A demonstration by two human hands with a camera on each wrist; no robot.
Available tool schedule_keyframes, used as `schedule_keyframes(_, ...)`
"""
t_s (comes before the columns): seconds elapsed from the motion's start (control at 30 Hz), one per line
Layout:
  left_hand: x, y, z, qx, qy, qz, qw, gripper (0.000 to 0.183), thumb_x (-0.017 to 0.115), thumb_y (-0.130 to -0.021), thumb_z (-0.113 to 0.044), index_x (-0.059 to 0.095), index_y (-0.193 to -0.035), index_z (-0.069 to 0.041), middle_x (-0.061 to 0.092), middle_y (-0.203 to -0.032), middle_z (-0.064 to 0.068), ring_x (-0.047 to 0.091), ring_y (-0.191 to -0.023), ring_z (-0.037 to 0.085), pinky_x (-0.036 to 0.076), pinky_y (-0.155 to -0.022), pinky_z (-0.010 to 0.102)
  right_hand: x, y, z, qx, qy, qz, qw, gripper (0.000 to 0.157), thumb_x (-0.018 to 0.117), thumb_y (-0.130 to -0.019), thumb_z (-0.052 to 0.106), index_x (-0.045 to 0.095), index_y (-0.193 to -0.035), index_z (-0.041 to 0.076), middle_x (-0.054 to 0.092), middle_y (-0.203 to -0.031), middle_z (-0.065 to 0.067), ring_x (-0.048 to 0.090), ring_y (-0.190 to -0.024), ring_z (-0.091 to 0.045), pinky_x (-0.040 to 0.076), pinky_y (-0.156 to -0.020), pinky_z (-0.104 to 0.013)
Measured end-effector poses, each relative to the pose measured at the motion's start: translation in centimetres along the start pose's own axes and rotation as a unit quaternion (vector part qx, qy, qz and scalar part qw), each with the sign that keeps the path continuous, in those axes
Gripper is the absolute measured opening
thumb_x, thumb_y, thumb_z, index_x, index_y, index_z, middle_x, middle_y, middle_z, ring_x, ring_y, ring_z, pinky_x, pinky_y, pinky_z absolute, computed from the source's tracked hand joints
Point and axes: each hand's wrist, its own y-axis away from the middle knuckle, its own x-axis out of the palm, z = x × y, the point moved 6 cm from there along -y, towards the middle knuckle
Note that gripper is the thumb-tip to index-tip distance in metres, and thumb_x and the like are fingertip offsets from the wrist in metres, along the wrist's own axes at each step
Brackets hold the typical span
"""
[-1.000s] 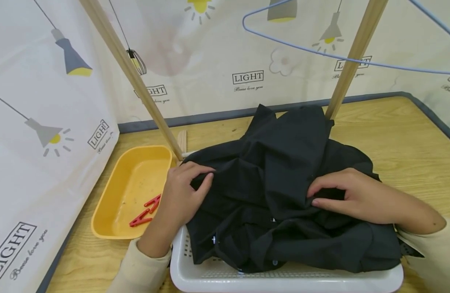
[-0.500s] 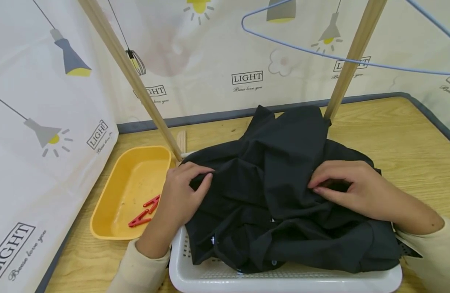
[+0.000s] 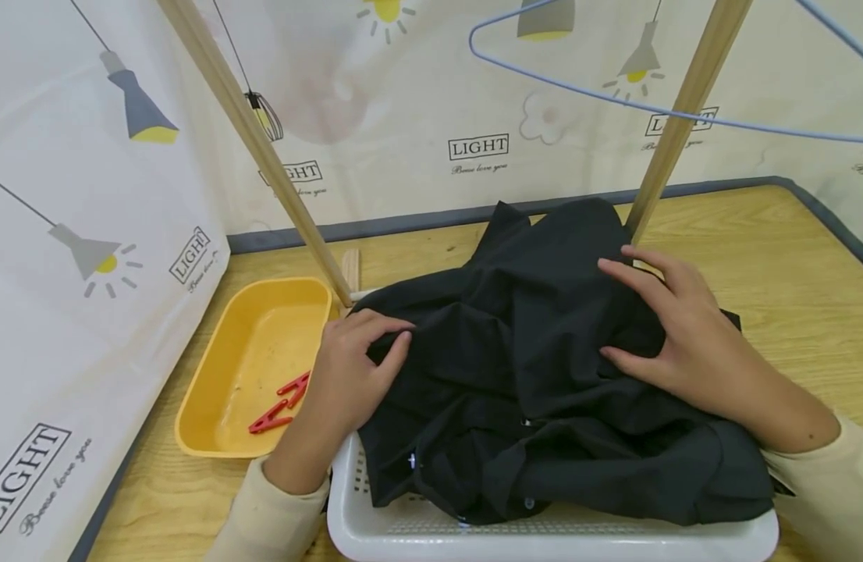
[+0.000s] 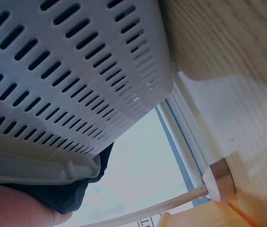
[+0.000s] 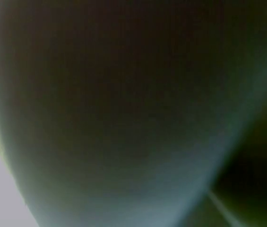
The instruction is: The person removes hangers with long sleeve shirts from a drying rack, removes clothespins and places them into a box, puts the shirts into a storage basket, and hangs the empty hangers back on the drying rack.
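A crumpled black garment (image 3: pixel 558 312) with a small button near its lower edge is heaped over the white slotted basket (image 3: pixel 614 546). At its left side my left hand (image 3: pixel 347 375) pinches a bit of the cloth between thumb and forefinger. In the left wrist view, a finger (image 4: pixel 20 208) lies against the dark cloth hanging over the rim of the basket (image 4: pixel 76 61). My right hand (image 3: pixel 698 336) is over the garment's right part, thumb and fingers spread wide apart. The right wrist view is dark and blurred.
A yellow tub (image 3: pixel 207 375) with red clothespins (image 3: pixel 270 418) stands left of the basket. Wooden poles rise behind it, one left (image 3: pixel 263 156) and one right (image 3: pixel 684 117). A blue hanger (image 3: pixel 600 97) hangs overhead at the upper right. Printed cloth walls border the wooden table (image 3: pixel 790 265).
My right hand has let go of the pinched cloth, moved up slightly and spread its fingers. The left hand stays in the same place.
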Motion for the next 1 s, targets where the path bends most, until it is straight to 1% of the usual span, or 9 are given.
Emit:
schedule_keyframes(0.07,0.0,0.0,0.0,0.001,0.001,-0.001,1.0,0.016,0.063,-0.086,-0.029,0.071,-0.096,-0.02,0.065,-0.091,-0.007,0.057,-0.087,0.01,0.04,-0.085,0.035,0.3,0.2,-0.6,0.041,0.007,0.034,0.999,0.096,0.082,-0.062,0.024,0.031,-0.144,0.024,0.024,-0.148,-0.014,0.028,-0.131,-0.04,0.028,-0.094,-0.061)
schedule_keyframes(0.1,0.0,0.0,0.0,0.001,0.0,-0.001,1.0,0.016,0.063,-0.086,-0.029,0.071,-0.096,-0.02,0.065,-0.091,-0.007,0.057,-0.087,0.01,0.04,-0.085,0.035,0.5,0.3,-1.0,0.061,0.005,0.052,0.997,0.097,0.082,-0.065,0.026,0.027,-0.145,0.026,0.02,-0.15,-0.013,0.026,-0.132,-0.041,0.028,-0.093,-0.062)
schedule_keyframes(0.27,0.0,-0.1,-0.1,0.004,0.0,0.001,1.0,0.016,0.062,-0.086,-0.029,0.071,-0.096,-0.02,0.065,-0.091,-0.007,0.057,-0.087,0.011,0.04,-0.085,0.034,1.2,0.8,-2.3,0.147,-0.026,0.12,0.982,0.087,0.072,-0.077,0.036,0.017,-0.145,0.038,0.01,-0.154,-0.011,0.024,-0.133,-0.044,0.032,-0.09,-0.063)
schedule_keyframes(0.4,0.0,0.0,-0.1,0.005,0.002,-0.003,1.0,0.015,0.063,-0.086,-0.029,0.071,-0.096,-0.02,0.065,-0.091,-0.007,0.057,-0.087,0.011,0.04,-0.084,0.034,1.4,1.0,-2.8,0.162,-0.039,0.132,0.977,0.076,0.068,-0.08,0.035,0.025,-0.143,0.037,0.013,-0.153,-0.013,0.024,-0.133,-0.045,0.031,-0.092,-0.062)
schedule_keyframes(0.67,0.0,0.0,0.0,0.01,0.003,-0.004,0.9999,0.015,0.063,-0.086,-0.028,0.071,-0.095,-0.02,0.065,-0.09,-0.007,0.057,-0.086,0.011,0.041,-0.083,0.034,1.3,1.1,-3.2,0.182,-0.017,0.146,0.972,0.066,0.064,-0.085,0.031,0.034,-0.143,0.022,0.015,-0.152,-0.019,0.027,-0.131,-0.048,0.03,-0.094,-0.062)
schedule_keyframes(0.73,0.0,0.1,0.0,0.009,0.003,-0.004,0.9999,0.015,0.063,-0.086,-0.028,0.071,-0.095,-0.02,0.066,-0.09,-0.007,0.057,-0.086,0.011,0.041,-0.083,0.034,1.3,1.1,-3.3,0.182,-0.005,0.14,0.973,0.062,0.063,-0.086,0.028,0.037,-0.141,0.019,0.019,-0.151,-0.021,0.03,-0.13,-0.048,0.033,-0.092,-0.06)
schedule_keyframes(0.83,-0.1,0.1,-0.1,0.009,0.003,-0.005,0.9999,0.015,0.063,-0.086,-0.028,0.071,-0.095,-0.02,0.065,-0.09,-0.007,0.057,-0.086,0.011,0.04,-0.083,0.034,0.9,1.0,-3.3,0.175,0.015,0.104,0.979,0.05,0.061,-0.088,0.022,0.047,-0.135,0.014,0.03,-0.146,-0.022,0.038,-0.125,-0.047,0.037,-0.088,-0.057)
schedule_keyframes(0.93,-0.1,0.0,-0.1,0.011,0.001,-0.005,0.9999,0.015,0.062,-0.086,-0.029,0.071,-0.096,-0.02,0.066,-0.09,-0.007,0.057,-0.087,0.011,0.04,-0.084,0.034,0.3,0.9,-3.2,0.162,0.023,0.047,0.985,0.032,0.062,-0.086,0.015,0.063,-0.117,0.009,0.044,-0.137,-0.022,0.046,-0.118,-0.045,0.04,-0.086,-0.055)
schedule_keyframes(1.0,-0.1,0.0,-0.1,0.01,0.002,-0.004,0.9999,0.015,0.062,-0.086,-0.029,0.071,-0.096,-0.02,0.066,-0.091,-0.007,0.057,-0.087,0.011,0.04,-0.084,0.034,0.0,0.8,-3.1,0.157,0.025,0.02,0.987,0.021,0.063,-0.085,0.012,0.067,-0.105,0.008,0.05,-0.132,-0.021,0.05,-0.114,-0.044,0.041,-0.087,-0.055)
